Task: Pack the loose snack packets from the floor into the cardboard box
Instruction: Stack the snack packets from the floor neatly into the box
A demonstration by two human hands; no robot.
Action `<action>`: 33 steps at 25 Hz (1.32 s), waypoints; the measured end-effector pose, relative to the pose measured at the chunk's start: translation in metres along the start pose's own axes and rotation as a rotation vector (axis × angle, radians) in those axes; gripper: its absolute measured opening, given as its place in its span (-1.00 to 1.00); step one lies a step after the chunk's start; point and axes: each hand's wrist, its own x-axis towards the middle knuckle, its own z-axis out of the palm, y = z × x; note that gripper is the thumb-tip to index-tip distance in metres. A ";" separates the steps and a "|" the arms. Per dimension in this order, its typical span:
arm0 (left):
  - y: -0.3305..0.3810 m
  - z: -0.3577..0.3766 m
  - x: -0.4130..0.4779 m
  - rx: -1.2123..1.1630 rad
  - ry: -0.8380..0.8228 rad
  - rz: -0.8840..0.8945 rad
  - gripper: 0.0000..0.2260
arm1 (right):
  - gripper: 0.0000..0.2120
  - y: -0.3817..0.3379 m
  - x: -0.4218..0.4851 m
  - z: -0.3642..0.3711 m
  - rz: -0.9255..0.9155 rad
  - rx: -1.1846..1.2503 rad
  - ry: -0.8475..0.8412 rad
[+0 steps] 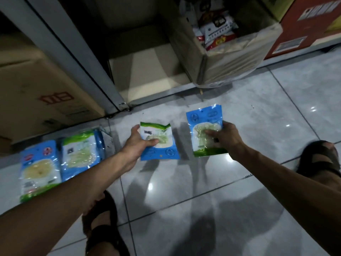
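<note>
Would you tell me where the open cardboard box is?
Head view, upper right: the open cardboard box stands beyond the right hand, beside a red carton.

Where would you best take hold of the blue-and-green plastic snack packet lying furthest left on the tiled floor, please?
Probably pinch the blue-and-green plastic snack packet by its thin green near edge, coming from the person's side. It lies flat on the tiled floor and its right edge sits close beside the neighbouring packet, so the near edge looks the most open to lift.

Arms outstretched; left grip point(137, 143) pinches a packet point(163, 151); right grip point(225, 139) seemingly likewise.
</note>
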 end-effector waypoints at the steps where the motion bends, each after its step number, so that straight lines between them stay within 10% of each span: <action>1: 0.011 -0.012 -0.010 0.045 0.030 0.053 -0.21 | -0.66 -0.017 -0.012 0.008 -0.020 0.021 -0.039; 8: 0.087 -0.111 -0.079 0.238 -0.159 0.092 -0.74 | -0.73 -0.129 -0.095 0.081 -0.324 0.068 -0.267; 17: 0.020 -0.189 -0.079 -0.180 -0.267 -0.270 -0.34 | -0.70 -0.131 -0.116 0.185 -1.061 -0.517 -0.223; 21: 0.005 -0.192 -0.089 -0.345 -0.280 -0.276 -0.47 | -0.73 -0.128 -0.121 0.208 -1.191 -0.605 -0.232; 26: 0.011 -0.183 -0.097 -0.497 -0.284 -0.228 -0.57 | -0.67 -0.113 -0.128 0.225 -1.197 -0.676 -0.297; 33: 0.002 -0.179 -0.098 -0.402 -0.086 -0.030 -0.74 | -0.44 -0.099 -0.137 0.222 -0.682 -0.255 -0.437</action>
